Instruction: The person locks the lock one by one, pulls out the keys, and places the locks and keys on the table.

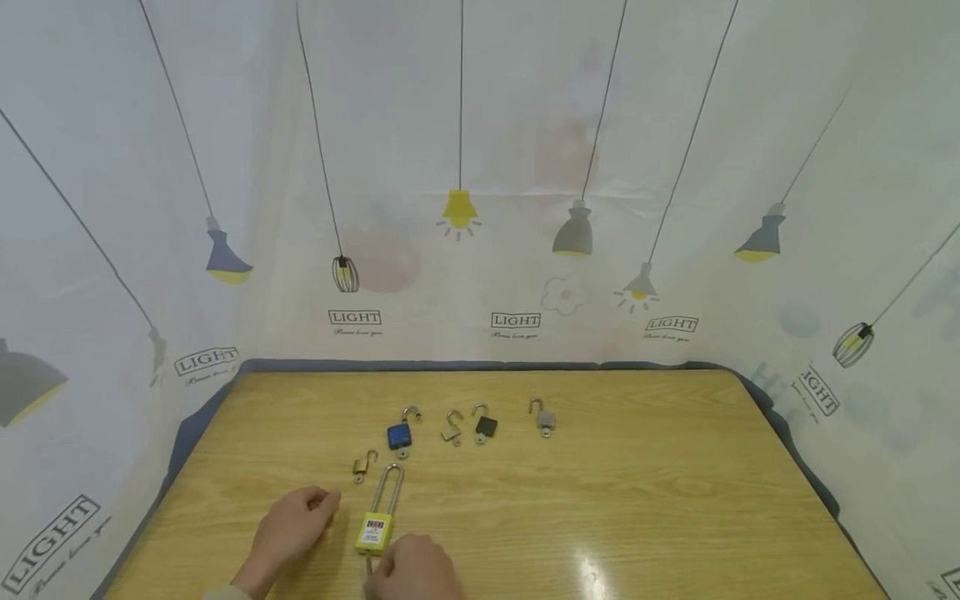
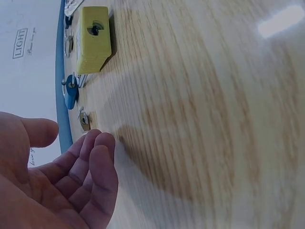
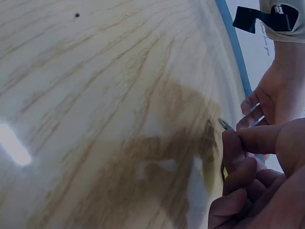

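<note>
Head view: your right hand [image 1: 414,567] sits at the near end of the yellow padlock [image 1: 375,532], whose shackle runs away toward the far side; your left hand [image 1: 294,525] rests just left, loosely curled, empty.

Left wrist view: the fingers [image 2: 93,164] are relaxed, the padlock lying beyond them.

Right wrist view: thumb and forefinger pinch a key [image 3: 226,125].

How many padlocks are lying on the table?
6: yellow padlock between the hands; small brass padlock behind it; blue padlock, silver padlock, black padlock, grey padlock in a row.
</note>
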`<move>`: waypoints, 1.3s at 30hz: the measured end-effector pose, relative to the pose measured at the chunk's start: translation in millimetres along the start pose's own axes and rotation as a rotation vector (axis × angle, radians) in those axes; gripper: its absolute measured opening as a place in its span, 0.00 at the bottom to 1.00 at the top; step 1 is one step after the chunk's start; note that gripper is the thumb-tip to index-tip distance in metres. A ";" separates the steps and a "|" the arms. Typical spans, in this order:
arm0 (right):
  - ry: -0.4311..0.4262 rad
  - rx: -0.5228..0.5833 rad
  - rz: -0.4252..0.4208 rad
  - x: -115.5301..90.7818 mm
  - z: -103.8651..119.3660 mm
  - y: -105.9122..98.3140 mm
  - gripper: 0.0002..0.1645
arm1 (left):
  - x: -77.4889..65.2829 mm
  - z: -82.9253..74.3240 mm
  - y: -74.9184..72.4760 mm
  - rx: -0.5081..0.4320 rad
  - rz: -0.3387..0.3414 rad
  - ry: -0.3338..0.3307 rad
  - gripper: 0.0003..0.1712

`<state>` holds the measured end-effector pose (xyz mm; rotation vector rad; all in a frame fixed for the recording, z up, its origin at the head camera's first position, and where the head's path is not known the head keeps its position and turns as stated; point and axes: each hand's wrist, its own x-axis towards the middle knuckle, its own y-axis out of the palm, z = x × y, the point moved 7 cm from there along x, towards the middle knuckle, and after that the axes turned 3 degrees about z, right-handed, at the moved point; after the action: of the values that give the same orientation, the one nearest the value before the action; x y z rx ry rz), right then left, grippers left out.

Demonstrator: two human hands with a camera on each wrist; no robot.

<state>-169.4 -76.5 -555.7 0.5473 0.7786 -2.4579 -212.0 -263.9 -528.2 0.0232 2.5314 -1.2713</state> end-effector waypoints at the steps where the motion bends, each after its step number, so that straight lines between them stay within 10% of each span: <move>1: 0.005 -0.015 -0.009 0.4 -0.1 1.0 0.13 | 0.2 0.1 0.3 -0.005 0.001 0.000 0.25; 20: -0.104 -0.368 -0.074 5.5 9.7 14.2 0.26 | 1.6 3.6 3.2 -0.038 -0.004 -0.002 0.25; 39: -0.030 -0.517 -0.080 15.7 6.8 16.8 0.17 | -0.1 2.7 4.6 -0.061 0.009 -0.022 0.23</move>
<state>-173.8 -97.9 -565.5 0.2858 1.3833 -2.1974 -210.5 -263.2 -533.3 0.0072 2.5465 -1.1840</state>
